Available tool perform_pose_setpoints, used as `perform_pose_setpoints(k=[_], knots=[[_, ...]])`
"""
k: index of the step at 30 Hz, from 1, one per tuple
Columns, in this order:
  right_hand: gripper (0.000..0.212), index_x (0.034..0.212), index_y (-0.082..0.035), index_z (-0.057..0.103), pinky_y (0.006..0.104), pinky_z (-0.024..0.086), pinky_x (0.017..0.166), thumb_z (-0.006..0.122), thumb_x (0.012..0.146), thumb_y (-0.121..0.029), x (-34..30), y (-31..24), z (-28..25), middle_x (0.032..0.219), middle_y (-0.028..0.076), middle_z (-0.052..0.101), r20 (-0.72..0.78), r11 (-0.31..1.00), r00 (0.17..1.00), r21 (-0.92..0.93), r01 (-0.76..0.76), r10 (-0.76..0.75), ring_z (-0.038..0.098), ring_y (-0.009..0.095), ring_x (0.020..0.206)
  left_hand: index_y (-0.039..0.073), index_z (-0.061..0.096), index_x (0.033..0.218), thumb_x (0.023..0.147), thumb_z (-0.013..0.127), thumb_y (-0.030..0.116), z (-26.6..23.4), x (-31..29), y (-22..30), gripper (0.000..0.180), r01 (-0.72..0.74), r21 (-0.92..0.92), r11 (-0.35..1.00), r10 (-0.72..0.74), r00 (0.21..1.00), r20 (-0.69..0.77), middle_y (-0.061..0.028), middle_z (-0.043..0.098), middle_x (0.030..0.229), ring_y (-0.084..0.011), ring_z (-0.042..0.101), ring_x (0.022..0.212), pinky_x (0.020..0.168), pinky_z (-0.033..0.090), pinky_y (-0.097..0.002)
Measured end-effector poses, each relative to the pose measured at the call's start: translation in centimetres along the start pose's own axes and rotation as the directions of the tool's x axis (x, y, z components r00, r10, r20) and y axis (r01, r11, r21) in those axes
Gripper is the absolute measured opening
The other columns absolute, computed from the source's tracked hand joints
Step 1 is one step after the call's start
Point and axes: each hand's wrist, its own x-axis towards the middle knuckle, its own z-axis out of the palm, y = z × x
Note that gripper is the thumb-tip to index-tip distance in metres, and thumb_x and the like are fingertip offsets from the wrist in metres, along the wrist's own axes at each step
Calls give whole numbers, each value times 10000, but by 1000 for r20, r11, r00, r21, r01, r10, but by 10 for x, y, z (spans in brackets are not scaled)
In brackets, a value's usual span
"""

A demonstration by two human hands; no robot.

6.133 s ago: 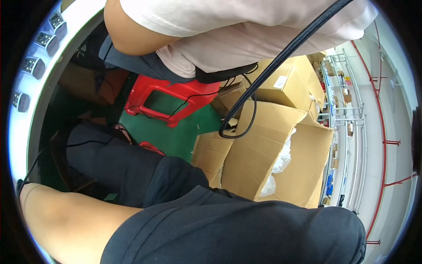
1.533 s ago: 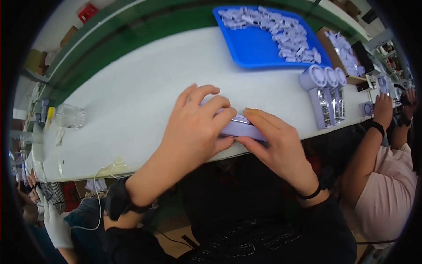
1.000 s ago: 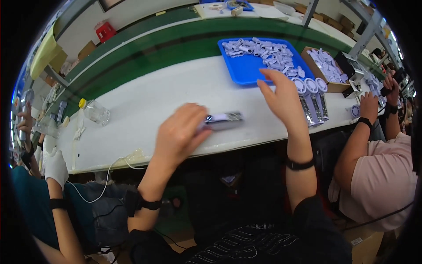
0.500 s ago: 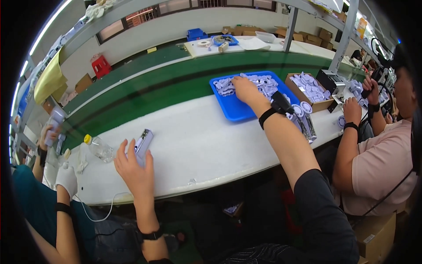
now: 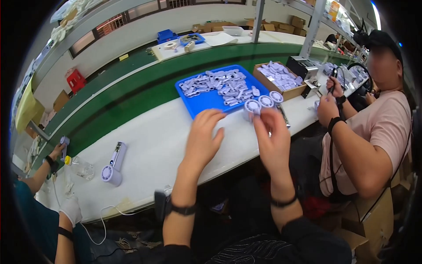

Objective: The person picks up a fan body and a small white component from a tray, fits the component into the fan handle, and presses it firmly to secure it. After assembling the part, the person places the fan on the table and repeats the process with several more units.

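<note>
My right hand [image 5: 273, 137] is at the nearest of several lilac handheld fans [image 5: 252, 106] grouped at the table's right. Its thumb and bent fingers close on that fan's round head; some blur hides the fingertips. My left hand [image 5: 203, 140] is raised over the white table, just in front of the blue tray [image 5: 187, 102], fingers apart and nothing in it. Piled in the tray are small lilac plastic parts [image 5: 235, 86]. At the left another handheld fan [image 5: 112, 174] lies with its handle uncovered, showing the circuit board inside.
Beside the tray stands a cardboard box [image 5: 293, 93] of lilac parts, then a black-and-metal device [image 5: 303, 70]. A yellow-capped clear bottle [image 5: 81, 168] lies at the left. Co-workers sit on both sides; the left one's gloved hand [image 5: 71, 210] is near a white cable [image 5: 103, 226].
My right hand has left the tray and come back to the fans. My left hand has moved right, away from the fan at the left. The view has turned right.
</note>
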Motion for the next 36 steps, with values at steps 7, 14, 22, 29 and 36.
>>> perform_pose_setpoints(k=[7, 14, 22, 29, 36], knots=[[232, 1276, 47, 678, 293, 585, 894, 584, 1064, 69, -118, -14, -67, 1295, 174, 670, 150, 963, 979, 210, -170, 140, 726, 183, 971, 24, 713, 1280, 752, 810, 28, 108, 66, -21, 536, -159, -62, 985, 168, 968, 188, -158, 632, 1417, -391, 604, 1312, 1145, 492, -459], [228, 1218, 62, 709, 309, 601, 898, 641, 1005, 110, -110, -14, -63, 1293, 170, 641, 237, 926, 966, 331, -179, 102, 734, 213, 980, 17, 709, 1293, 665, 952, 126, 0, 21, 25, 682, 67, 152, 986, -99, 972, 212, -163, 619, 1271, -373, 647, 1187, 1020, 554, -418], [259, 1137, 52, 751, 314, 603, 885, 789, 886, 106, -93, -14, 26, 1206, 162, 715, 483, 965, 876, 232, -120, -7, 764, 246, 1014, 4, 719, 1257, 704, 986, 179, -129, -109, 48, 639, 386, 228, 894, -408, 911, 59, -147, 656, 1213, -326, 688, 1105, 954, 575, -393], [206, 1058, 16, 812, 318, 617, 829, 851, 857, 38, -90, 1, 76, 1047, 141, 807, 509, 949, 804, 96, 300, -306, 784, 251, 990, 19, 754, 1216, 714, 971, 163, -135, -123, 42, 565, 127, 257, 958, -151, 986, 76, -136, 685, 1268, -319, 702, 1125, 947, 586, -418], [229, 1095, 16, 813, 359, 616, 882, 839, 867, 22, -102, -5, 65, 1090, 137, 810, 563, 981, 807, 36, 191, -177, 783, 282, 999, 37, 777, 1184, 765, 930, 145, -135, -127, 18, 458, -10, 87, 996, -11, 973, 230, -117, 732, 1228, -303, 719, 1116, 914, 599, -413]])
